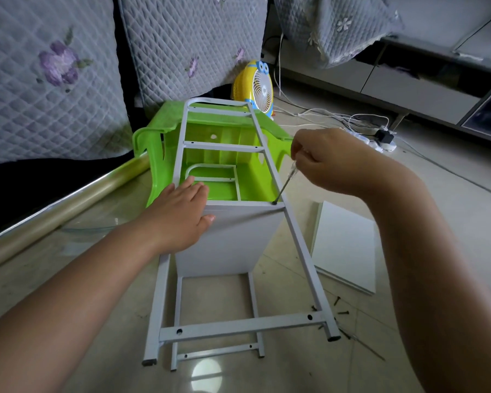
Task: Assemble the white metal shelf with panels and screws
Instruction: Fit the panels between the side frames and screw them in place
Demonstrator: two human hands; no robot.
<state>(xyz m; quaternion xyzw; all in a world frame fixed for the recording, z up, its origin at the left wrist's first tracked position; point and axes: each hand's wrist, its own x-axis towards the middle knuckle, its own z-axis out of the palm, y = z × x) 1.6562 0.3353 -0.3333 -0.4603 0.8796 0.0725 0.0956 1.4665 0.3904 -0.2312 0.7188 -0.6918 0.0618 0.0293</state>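
A white metal ladder frame lies tilted over the floor, its far end resting on a green plastic stool. A second frame lies beneath it. A white panel stands between the two frames. My left hand rests flat on the panel's top edge, fingers straight. My right hand grips a clear-handled screwdriver, whose tip sits on a screw at the frame's right rail. A spare white panel lies on the floor to the right, with several dark screws below it.
A yellow fan stands behind the stool. White cables and a power strip lie on the tiles at the right. A quilted sofa fills the left, with a glass table edge in front of it.
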